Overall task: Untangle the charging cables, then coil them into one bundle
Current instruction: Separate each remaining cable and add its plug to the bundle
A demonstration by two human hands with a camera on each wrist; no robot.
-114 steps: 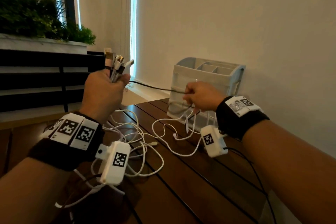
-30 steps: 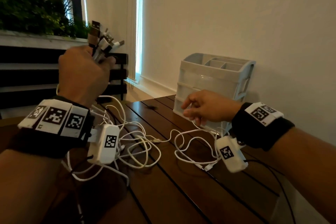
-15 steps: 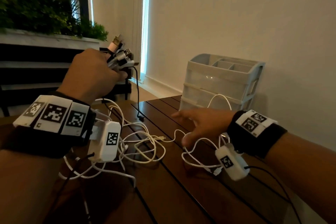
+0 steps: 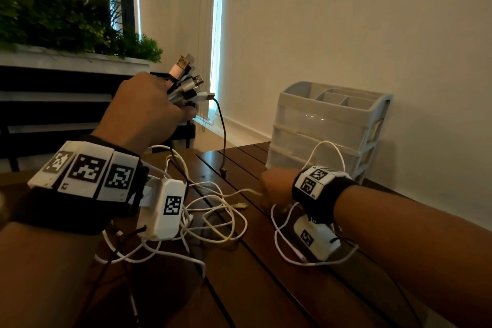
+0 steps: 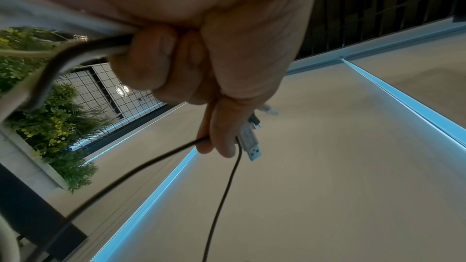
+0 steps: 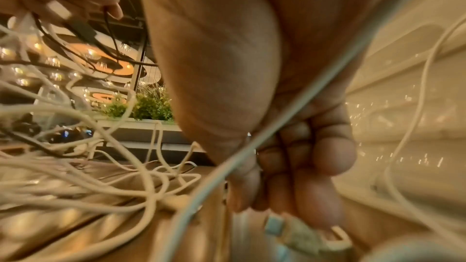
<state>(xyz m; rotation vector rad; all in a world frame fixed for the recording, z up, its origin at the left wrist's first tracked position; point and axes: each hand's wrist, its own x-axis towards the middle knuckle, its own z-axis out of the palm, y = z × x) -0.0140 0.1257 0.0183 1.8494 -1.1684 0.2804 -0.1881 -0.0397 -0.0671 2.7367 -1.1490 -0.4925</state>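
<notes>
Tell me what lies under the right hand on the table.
White cable loops lie on the wooden table below the right hand. Its fingertips are hidden; the wrist view shows them curled around a cable.

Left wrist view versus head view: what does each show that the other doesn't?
Only the left wrist view shows the curled fingers clamping the cords from below. Only the head view shows the right hand low over the table, the white cables lying there, and the drawer organizer. Both show the left hand gripping the plugs and a black cable hanging from it.

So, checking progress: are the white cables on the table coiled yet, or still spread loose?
Still spread loose: the white cables lie in overlapping, tangled loops across the table.
</notes>
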